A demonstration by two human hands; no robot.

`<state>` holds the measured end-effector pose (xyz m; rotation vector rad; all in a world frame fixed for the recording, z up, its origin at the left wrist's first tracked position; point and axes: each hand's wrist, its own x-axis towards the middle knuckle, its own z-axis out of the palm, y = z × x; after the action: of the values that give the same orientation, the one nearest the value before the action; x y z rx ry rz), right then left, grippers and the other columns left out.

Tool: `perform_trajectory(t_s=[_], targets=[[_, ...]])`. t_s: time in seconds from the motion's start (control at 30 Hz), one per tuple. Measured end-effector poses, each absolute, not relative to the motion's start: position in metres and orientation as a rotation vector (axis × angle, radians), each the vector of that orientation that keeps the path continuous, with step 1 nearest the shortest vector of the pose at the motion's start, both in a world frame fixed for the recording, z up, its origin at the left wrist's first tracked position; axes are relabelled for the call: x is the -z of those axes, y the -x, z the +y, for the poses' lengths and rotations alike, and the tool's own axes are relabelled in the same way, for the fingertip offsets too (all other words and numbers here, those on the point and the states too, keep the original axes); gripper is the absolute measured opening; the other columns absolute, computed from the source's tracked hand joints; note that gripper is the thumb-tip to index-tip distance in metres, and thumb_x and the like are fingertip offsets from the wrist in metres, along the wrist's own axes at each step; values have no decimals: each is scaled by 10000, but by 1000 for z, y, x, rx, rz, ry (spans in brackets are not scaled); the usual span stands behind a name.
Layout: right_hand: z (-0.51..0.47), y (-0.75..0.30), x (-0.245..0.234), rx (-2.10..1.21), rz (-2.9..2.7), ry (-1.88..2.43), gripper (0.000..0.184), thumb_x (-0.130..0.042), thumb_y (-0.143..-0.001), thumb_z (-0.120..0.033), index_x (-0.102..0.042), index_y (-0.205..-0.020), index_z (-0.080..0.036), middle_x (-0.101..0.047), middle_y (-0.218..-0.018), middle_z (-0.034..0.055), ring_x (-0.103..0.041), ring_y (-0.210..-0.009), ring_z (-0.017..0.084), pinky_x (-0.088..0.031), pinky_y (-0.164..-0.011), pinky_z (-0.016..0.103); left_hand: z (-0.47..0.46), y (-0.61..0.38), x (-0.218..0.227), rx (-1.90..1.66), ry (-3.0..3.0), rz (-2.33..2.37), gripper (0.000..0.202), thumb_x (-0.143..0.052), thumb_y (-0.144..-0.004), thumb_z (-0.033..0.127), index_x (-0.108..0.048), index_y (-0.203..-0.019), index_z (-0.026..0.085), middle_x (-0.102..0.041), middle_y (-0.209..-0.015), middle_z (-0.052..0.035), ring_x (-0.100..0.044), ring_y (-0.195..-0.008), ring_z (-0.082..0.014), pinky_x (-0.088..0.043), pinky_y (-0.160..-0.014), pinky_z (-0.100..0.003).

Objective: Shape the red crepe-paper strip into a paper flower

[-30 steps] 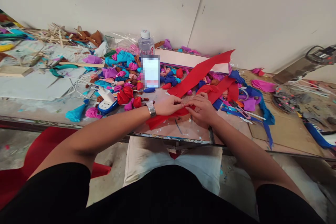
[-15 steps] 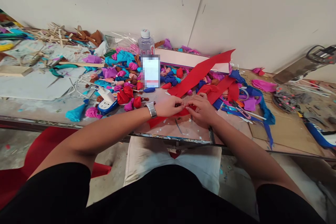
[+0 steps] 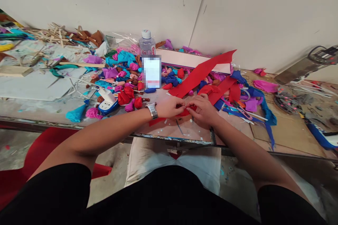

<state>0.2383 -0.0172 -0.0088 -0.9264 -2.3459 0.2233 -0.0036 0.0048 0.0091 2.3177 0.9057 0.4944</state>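
Note:
My left hand (image 3: 172, 107), with a metal watch (image 3: 152, 110) on its wrist, has thumb and fingers pinched together. Close on its right, my right hand (image 3: 202, 110) is pinched too, and the fingertips of both hands nearly meet. They grip a piece of red crepe paper (image 3: 182, 113) above the table's front edge; most of it is hidden by the fingers. Beyond the hands a long red crepe paper strip (image 3: 204, 72) slants up to the right. Small red rolled paper pieces (image 3: 126, 94) lie to the left of my hands.
A lit phone (image 3: 152, 74) leans before a plastic bottle (image 3: 146, 42). Left are a power strip (image 3: 107, 106), pliers (image 3: 56, 73) and wood sticks (image 3: 60, 37). Scissors (image 3: 245, 113) and blue strips (image 3: 268, 109) lie right, near cardboard (image 3: 287, 130). A wall (image 3: 169, 7) stands behind.
My fingers have shifted slightly around the red crepe paper, both hands staying in place. A blurred pale shape now shows under the table at the right.

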Motion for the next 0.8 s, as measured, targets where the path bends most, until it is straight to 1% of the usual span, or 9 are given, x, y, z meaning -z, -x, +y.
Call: perform_trajectory(t_s=[0.1,0.33,0.5,0.8], targets=[[-18,-239,10,-226,-2351,919,53,-671,-1039,-298,-701,-1032,-256,-842,-1082,27,-740,-1009,242,-337,-1008,461,6,4,-7,-471,-2307,900,311,-531,-958,369,-662,-768,160,-524,-624,28,-431,-588,-98,-279,-629,-290],[-17,-238,11,-225,-2356,927,94,-641,-1046,-315,-708,-1013,-258,-849,-1067,38,-738,-1001,251,-347,-999,471,6,3,-4,-501,-2311,895,293,-544,-943,346,-687,-773,155,-579,-644,18,-445,-601,-99,-287,-622,-280],[-16,-239,12,-229,-2370,921,107,-635,-1055,-322,-693,-999,-252,-842,-1054,40,-732,-990,243,-349,-995,467,4,3,-5,-516,-2336,865,291,-534,-953,336,-687,-786,153,-611,-656,11,-434,-595,-96,-283,-620,-276],[-16,-239,12,-262,-2368,948,113,-615,-1053,-332,-671,-990,-257,-839,-1070,46,-726,-1017,255,-348,-1018,479,3,4,-2,-536,-2442,822,320,-507,-984,358,-699,-819,163,-618,-668,-4,-451,-600,-109,-279,-628,-281]])
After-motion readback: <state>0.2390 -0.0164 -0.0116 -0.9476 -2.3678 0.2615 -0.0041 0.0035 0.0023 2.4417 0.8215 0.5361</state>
